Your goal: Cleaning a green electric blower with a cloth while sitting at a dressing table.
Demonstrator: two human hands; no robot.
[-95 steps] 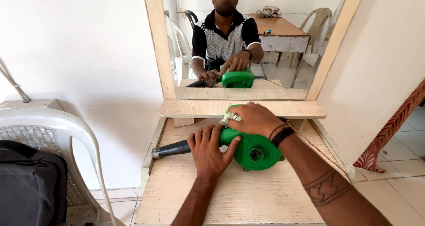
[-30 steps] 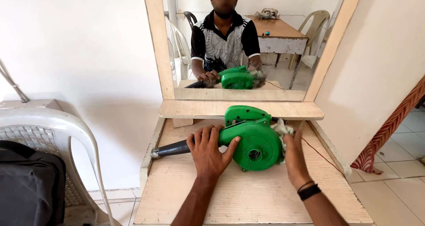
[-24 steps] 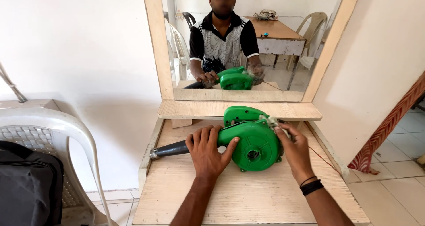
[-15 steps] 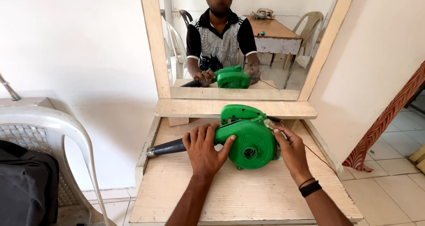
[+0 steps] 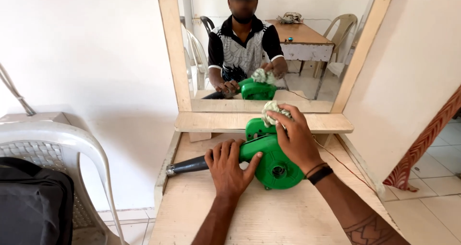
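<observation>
A green electric blower (image 5: 269,159) with a black nozzle (image 5: 188,165) lies on a wooden table (image 5: 269,216) in front of a mirror (image 5: 269,43). My left hand (image 5: 229,170) lies flat over the joint of nozzle and green body, pressing it down. My right hand (image 5: 294,138) holds a crumpled pale cloth (image 5: 272,111) against the top of the blower's handle. A dark band is on my right wrist.
A narrow wooden shelf (image 5: 225,122) runs under the mirror. A white plastic chair (image 5: 67,163) with a black bag (image 5: 33,199) stands at the left. A thin reddish cord (image 5: 338,161) trails off the blower to the right. Patterned red cloth (image 5: 425,139) hangs at right.
My right hand with the cloth has moved from the blower's right side up onto the top of its handle. My left hand has stayed in place on the blower.
</observation>
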